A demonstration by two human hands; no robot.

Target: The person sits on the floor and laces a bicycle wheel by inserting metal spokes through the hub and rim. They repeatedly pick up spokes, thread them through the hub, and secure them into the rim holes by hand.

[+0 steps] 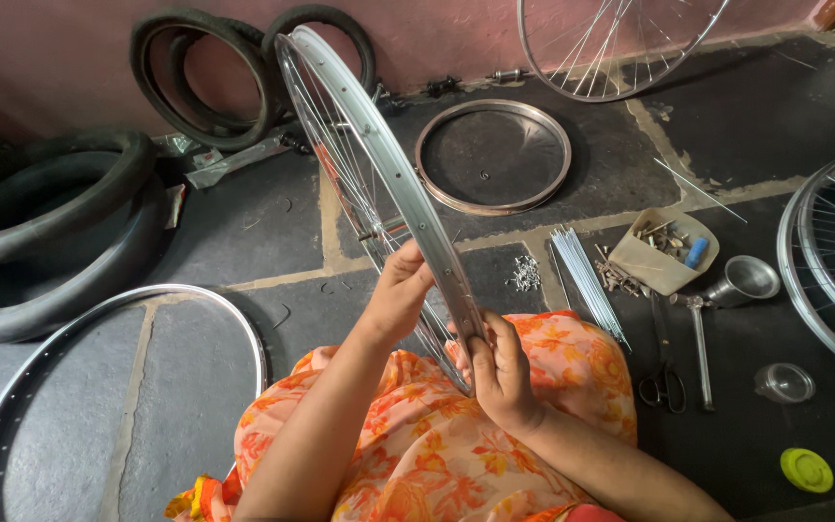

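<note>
Nearest: lap covered in orange flowered cloth, on which the lower edge of a spoked wheel rim rests, standing on edge and leaning away toward the wall.

Right hand: grip closed on the wheel rim at its lowest part, fingers wrapped round the metal band.

Left hand: grip closed on the same rim just above, fingers on the band's left side. The rim runs up between both hands; its spokes lie to the left of the band.

Floor, dark stone slabs, left of the lap: bare rim without spokes, lying flat.

Right of the lap: scissors, a metal tool beside them, a clear small jar, a yellow-green lid.

Middle ground: bundle of loose spokes, little heap of small metal parts, a cardboard tray with bits inside, a metal funnel just beside the tray.

Right edge: two spoked wheels, partly out of view.

Farther: flat metal ring on the floor, behind the held rim.

Left: large black tyres stacked.

Farthest, against the pink wall: smaller tyres leaning, and another spoked wheel.
</note>
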